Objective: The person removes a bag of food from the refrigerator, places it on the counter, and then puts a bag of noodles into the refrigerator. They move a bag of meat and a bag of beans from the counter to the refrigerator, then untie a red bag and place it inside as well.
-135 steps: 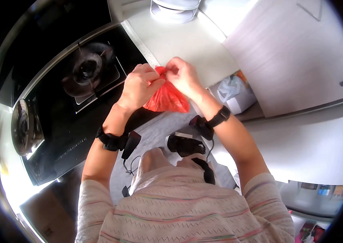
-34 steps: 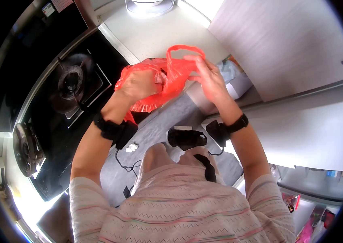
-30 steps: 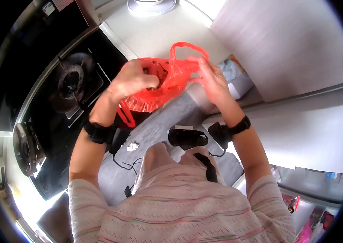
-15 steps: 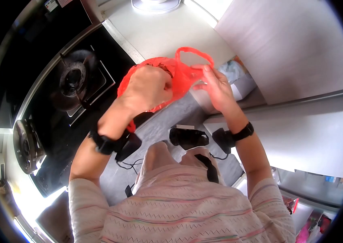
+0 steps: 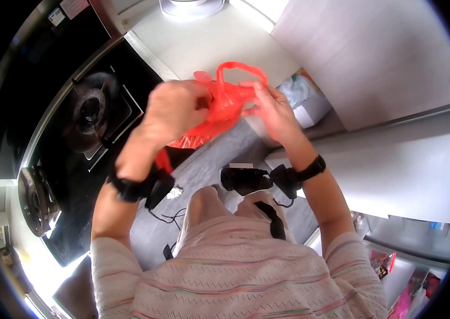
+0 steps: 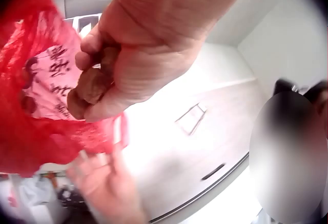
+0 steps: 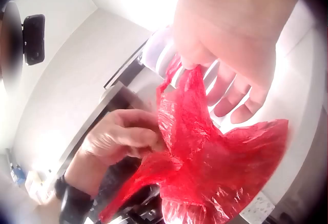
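A thin red plastic bag [image 5: 227,109] hangs open between my hands, one loop handle standing up. My right hand [image 5: 276,110] pinches its rim by that handle between thumb and forefinger, the other fingers spread apart. At the bag's mouth is my left hand [image 5: 174,109], fingers curled round small brown rounded lumps [image 6: 92,86], seen in the left wrist view; their kind I cannot tell. Inside the bag shows a pink sheet [image 6: 54,78] with black written characters, and dark round pieces [image 6: 28,103] beside it. The bag's bottom is hidden in the left wrist view.
A black gas hob [image 5: 89,109] lies to the left. Behind the bag runs a pale countertop [image 5: 198,45] with a white appliance [image 5: 192,8]. On the right stand a cabinet door [image 5: 374,58] and a white bin [image 5: 312,111]. Crumpled white paper [image 5: 174,192] lies on the grey floor.
Earlier both hands were at the gathered top of the closed bag; now it is open. In the last half second my left hand has moved up and left, out toward the rim.
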The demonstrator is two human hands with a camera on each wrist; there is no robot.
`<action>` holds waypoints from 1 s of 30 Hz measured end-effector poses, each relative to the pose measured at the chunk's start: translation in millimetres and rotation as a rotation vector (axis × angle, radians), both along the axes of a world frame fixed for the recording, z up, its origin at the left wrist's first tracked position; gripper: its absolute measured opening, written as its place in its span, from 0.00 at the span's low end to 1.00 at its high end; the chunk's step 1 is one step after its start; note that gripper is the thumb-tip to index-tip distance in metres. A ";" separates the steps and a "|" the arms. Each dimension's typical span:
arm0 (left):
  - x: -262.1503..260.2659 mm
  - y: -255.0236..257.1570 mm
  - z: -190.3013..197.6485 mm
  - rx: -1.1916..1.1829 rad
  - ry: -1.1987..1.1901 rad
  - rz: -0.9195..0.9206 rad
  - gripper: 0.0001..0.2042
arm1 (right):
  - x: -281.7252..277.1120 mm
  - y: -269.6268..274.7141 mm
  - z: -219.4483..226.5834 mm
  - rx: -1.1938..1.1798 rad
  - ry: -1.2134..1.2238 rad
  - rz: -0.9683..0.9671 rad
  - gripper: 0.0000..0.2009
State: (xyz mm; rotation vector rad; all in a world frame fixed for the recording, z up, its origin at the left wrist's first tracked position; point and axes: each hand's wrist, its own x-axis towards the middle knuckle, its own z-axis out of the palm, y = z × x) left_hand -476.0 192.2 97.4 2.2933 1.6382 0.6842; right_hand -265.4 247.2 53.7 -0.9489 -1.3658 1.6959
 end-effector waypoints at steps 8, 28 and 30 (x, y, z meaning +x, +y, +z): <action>-104.0 57.1 -66.9 0.022 -0.244 0.614 0.11 | 7.5 -8.9 -3.4 -0.028 0.029 0.044 0.16; -38.9 -58.2 -50.1 -0.008 0.034 0.420 0.22 | -28.3 -2.3 -9.8 0.575 -0.149 0.171 0.29; -48.3 -60.5 -45.7 -0.061 -0.039 0.456 0.18 | -39.7 4.6 -12.6 0.596 -0.453 0.236 0.23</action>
